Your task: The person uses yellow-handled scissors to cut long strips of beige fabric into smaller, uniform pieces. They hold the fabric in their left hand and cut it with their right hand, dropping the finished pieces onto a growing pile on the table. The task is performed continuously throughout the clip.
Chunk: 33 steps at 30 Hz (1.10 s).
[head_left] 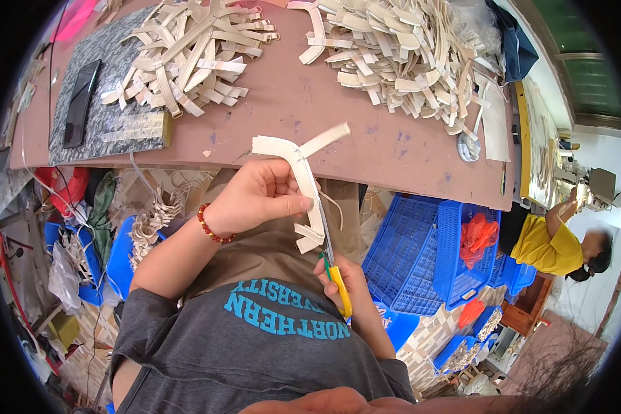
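My left hand pinches a bent cream strap piece between thumb and fingers, just off the table's near edge. The strap has stitched edges, a side tab angling to the upper right and short ends at its bottom. In my right hand is a pair of scissors with yellow and green handles. The blades point up along the strap's right side, close to its lower end. Whether they touch the strap, I cannot tell. A thin strip curls beside the strap.
Two heaps of similar straps, a left one and a right one, lie on the brown table. A black phone rests on a speckled slab. Blue crates stand at right; a person in yellow works beyond.
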Available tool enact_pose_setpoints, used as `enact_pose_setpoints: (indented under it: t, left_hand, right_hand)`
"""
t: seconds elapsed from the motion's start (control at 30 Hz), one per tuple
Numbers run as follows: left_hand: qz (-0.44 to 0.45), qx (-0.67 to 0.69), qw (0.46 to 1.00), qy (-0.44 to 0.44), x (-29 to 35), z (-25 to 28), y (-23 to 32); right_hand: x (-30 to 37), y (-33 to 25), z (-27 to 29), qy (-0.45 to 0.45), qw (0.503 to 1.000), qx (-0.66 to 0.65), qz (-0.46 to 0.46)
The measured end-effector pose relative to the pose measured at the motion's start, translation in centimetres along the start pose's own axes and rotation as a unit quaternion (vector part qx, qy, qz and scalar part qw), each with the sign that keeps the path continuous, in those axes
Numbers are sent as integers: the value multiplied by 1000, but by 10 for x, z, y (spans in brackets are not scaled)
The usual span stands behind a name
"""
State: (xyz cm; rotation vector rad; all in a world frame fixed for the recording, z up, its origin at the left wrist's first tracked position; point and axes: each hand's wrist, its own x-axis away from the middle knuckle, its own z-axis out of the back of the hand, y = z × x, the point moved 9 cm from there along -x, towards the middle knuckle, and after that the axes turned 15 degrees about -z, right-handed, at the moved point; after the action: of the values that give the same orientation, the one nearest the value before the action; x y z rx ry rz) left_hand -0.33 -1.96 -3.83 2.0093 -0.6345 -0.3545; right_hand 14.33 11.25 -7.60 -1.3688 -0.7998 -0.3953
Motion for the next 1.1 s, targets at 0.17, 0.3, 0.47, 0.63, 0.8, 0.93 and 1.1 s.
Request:
enact_pose_setpoints:
  t: [0.17,0.3,0.47,0.63,0.8,0.93,1.1]
  left_hand:
    - [5,8,1000,2,-1,-3,2]
    - [-3,12,1000,2,-1,-2,1]
    - [0,12,1000,-3,0,-2,-2]
    - [11,15,1000,-25,0,-6,-5]
    - [22,7,999,-29,-1,-6,-5]
    - [-28,21,999,0,-5,-4,-1]
    - [-33,81,995,46,-6,7,-6]
  right_hand:
    - [-3,3,-7,-49,995,-80,28]
    - [1,-1,-13,-77,988,-133,17]
    - [2,6,-12,-88,987,-133,1]
    - [3,-15,-11,-35,993,-116,-8]
    - [3,-9,-8,-11,994,-101,-38]
    - [3,-7,-4,10,996,-75,-44]
    - [-1,-2,-8,-12,995,-100,-25]
